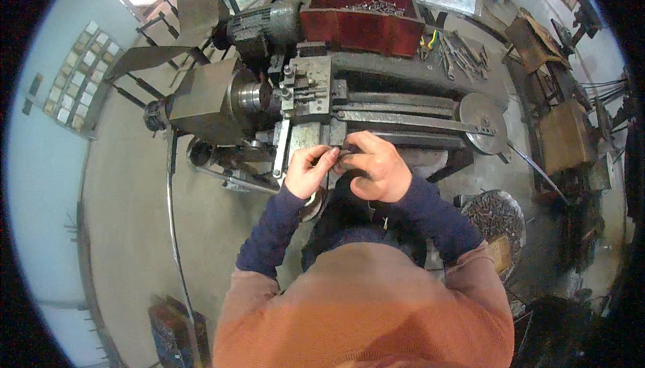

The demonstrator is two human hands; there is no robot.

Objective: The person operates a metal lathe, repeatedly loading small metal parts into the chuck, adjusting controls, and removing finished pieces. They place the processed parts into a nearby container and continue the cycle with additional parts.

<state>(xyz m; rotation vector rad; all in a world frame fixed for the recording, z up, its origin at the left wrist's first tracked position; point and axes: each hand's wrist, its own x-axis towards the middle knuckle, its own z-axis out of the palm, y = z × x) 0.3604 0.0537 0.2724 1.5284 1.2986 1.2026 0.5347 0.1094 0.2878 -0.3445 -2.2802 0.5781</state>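
Note:
My left hand (308,173) and my right hand (380,172) meet in front of my body, at the near edge of a lathe-like machine (310,86). Thumb and forefinger of the left are pinched together. The right hand's fingers curl in toward the same spot, where something small and dark may be held; it is too small and covered to name. Just beyond the hands lies the machine's metal slide (306,138), with a tool block above it. A round chuck (250,96) sits to the left of that block.
A red bin (363,28) of small metal parts stands at the back. Right of it lie pliers (427,44) and several wrenches (460,55). A flat disc (482,123) joins a long bar on the right. A round container (496,210) of dark parts sits by my right elbow.

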